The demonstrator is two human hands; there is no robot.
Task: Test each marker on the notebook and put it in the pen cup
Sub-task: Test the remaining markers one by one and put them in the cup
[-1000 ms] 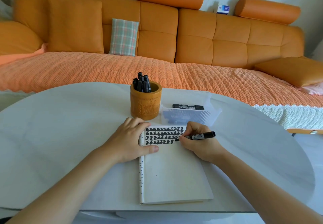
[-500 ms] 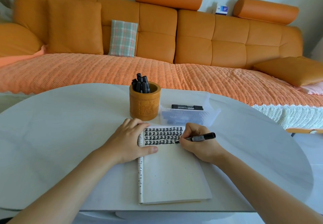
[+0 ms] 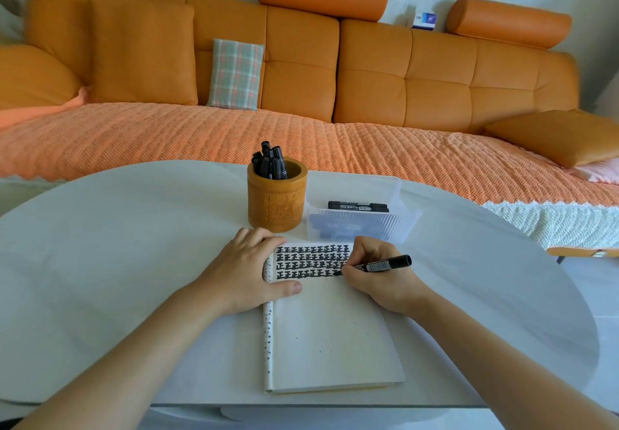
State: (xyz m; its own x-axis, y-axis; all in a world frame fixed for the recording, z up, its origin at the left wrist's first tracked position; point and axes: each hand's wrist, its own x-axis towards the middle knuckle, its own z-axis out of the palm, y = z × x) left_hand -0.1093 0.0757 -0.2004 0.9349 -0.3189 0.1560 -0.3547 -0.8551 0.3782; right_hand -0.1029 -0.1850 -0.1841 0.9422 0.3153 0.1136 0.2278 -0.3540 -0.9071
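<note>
A white notebook (image 3: 331, 339) lies open on the table, its top covered with rows of black marks. My left hand (image 3: 241, 270) rests flat on the notebook's upper left corner, holding it down. My right hand (image 3: 378, 275) grips a black marker (image 3: 382, 265) with its tip touching the page at the end of the lowest row. Behind the notebook stands a brown carved pen cup (image 3: 277, 200) holding several black markers (image 3: 270, 161). To its right a clear plastic box (image 3: 360, 221) holds more black markers (image 3: 357, 206).
The white oval table (image 3: 110, 262) extends left and right of the notebook. Beyond it runs an orange sofa (image 3: 368, 87) with a checked cushion (image 3: 235, 74) and an orange throw. A small blue and white box (image 3: 424, 20) sits on the sofa back.
The marker tip has shifted slightly along the lowest row of marks. My left hand stays put on the notebook.
</note>
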